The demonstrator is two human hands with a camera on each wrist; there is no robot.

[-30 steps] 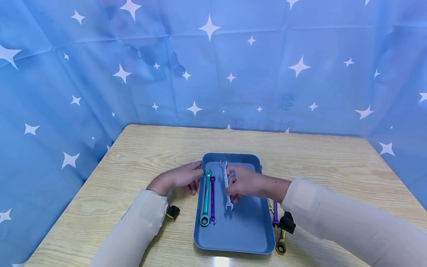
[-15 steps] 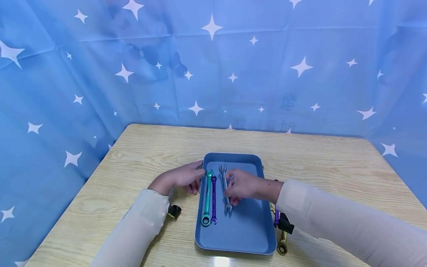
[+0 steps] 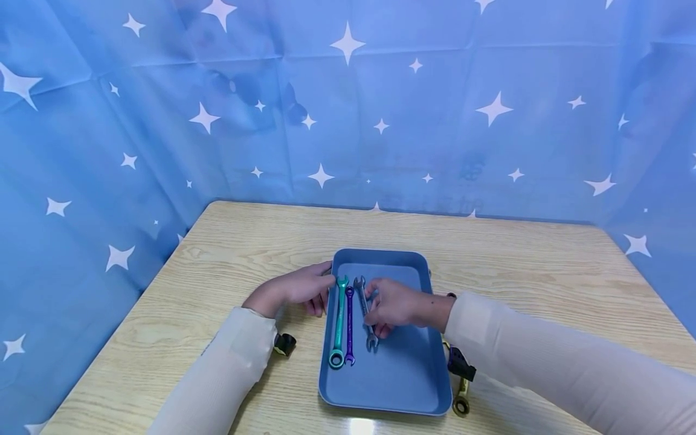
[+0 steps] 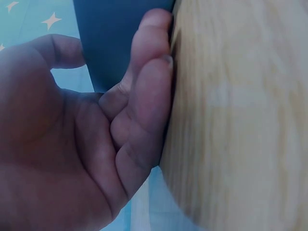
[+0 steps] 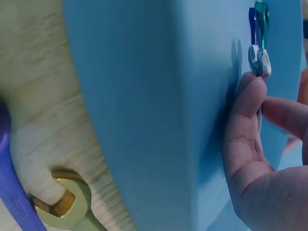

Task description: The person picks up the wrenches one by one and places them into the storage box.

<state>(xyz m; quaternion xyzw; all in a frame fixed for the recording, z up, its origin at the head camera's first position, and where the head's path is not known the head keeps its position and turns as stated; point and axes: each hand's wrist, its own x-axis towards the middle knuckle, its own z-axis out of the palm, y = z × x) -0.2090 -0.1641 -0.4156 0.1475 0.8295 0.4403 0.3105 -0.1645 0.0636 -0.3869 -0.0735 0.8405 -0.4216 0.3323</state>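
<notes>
A blue rectangular tray point(image 3: 397, 377) sits on the table. My left hand point(image 3: 299, 286) holds its left side, thumb at the rim and curled fingers against the outer wall point(image 4: 113, 43). Inside the tray, my right hand point(image 3: 396, 305) pinches a silver combination wrench point(image 3: 364, 303) between thumb and fingers, low over the tray floor; whether it touches is unclear. In the right wrist view, one end of the silver wrench point(image 5: 260, 60) sticks out past the fingertips. To its left lie a green wrench point(image 3: 339, 323) and a thinner purple wrench point(image 3: 350, 326), side by side lengthwise.
Right of the tray, partly under my right forearm, lie a gold wrench point(image 3: 461, 399) and a purple wrench point(image 5: 9, 178) on the wooden table point(image 3: 261, 235). A blue star-patterned cloth point(image 3: 348, 121) hangs behind and to the sides.
My right hand has moved the silver wrench down and left, closer to the purple wrench in the tray. My left hand stays at the tray's left side.
</notes>
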